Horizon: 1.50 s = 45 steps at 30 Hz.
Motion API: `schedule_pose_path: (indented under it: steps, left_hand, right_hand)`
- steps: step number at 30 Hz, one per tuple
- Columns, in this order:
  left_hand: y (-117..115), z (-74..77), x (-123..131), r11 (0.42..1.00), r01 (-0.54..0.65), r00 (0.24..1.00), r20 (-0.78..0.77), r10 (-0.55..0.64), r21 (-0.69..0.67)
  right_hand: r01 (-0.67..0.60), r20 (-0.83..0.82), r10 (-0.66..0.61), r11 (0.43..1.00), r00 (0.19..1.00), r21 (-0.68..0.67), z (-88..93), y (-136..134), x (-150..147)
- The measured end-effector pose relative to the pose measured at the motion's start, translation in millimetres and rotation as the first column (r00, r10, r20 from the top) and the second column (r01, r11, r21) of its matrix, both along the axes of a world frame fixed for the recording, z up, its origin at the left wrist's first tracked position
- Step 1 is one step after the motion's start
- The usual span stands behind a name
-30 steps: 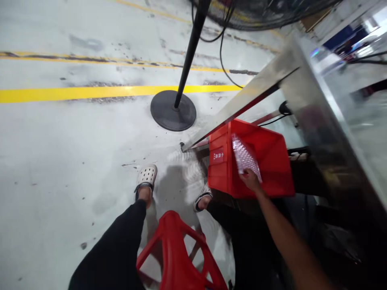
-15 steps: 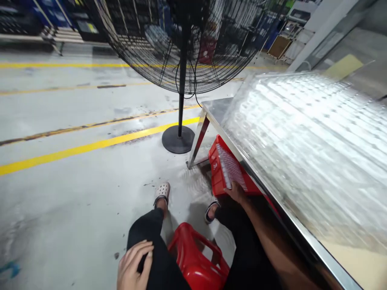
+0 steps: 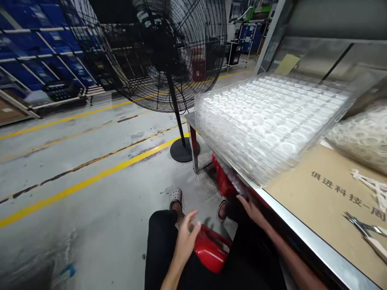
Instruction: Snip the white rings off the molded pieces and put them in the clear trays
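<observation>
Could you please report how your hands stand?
Left hand open, near red stool; right hand at clear plastic piece, grip unclear; table edge partly hiding red bin.

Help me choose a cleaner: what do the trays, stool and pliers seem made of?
Trays: probably clear plastic, glossy; see-through edges and bright glints.
Stool: likely moulded plastic, shiny red; smooth curves with highlights.
Pliers: silvery metal, by their sheen; pale handle, material unclear.
</observation>
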<state>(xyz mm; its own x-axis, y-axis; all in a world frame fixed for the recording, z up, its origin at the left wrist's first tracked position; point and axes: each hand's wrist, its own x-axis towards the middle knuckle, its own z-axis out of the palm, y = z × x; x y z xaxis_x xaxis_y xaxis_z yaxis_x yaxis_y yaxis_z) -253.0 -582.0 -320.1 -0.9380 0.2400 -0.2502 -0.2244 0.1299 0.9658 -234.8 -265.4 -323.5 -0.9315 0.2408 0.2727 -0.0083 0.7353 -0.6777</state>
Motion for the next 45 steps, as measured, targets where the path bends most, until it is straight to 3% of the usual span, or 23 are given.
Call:
schedule_pose_path:
  steps: [3, 7, 10, 13, 19, 36, 45]
  left_hand:
    - [43, 18.8, 5, 0.960, 0.000, 0.994, 0.108, -0.031, 0.279]
    - [91, 36.5, 11, 0.842, -0.110, 0.966, 0.255, -0.034, 0.528]
    - [115, 32.9, 15, 0.796, -0.158, 0.951, 0.306, -0.036, 0.584]
    - [127, 18.9, 17, 0.788, -0.189, 0.938, 0.346, -0.032, 0.586]
    - [134, -0.8, 18, 0.756, -0.248, 0.922, 0.388, -0.009, 0.606]
    - [135, -20.8, 13, 0.741, -0.244, 0.918, 0.396, -0.031, 0.625]
    - [136, -24.6, 21, 0.764, -0.272, 0.897, 0.441, -0.019, 0.586]
  right_hand:
    - [-0.078, -0.005, 0.078, 0.997, 0.997, 0.004, 13.7, -19, 29]
    - [-0.156, -0.023, 0.157, 0.988, 0.987, 0.013, 26.2, -33, 60]
    - [-0.184, -0.018, 0.184, 0.983, 0.983, 0.018, 27.1, -31, 76]
    - [-0.189, -0.003, 0.189, 0.982, 0.982, 0.014, 23.7, -25, 85]
    - [-0.183, 0.018, 0.184, 0.983, 0.983, -0.027, 23.4, -29, 87]
    - [0.023, 0.089, -0.007, 0.983, 0.996, -0.182, 31.6, -42, 78]
    - [0.154, 0.177, -0.123, 0.973, 0.976, -0.170, 37.5, -33, 77]
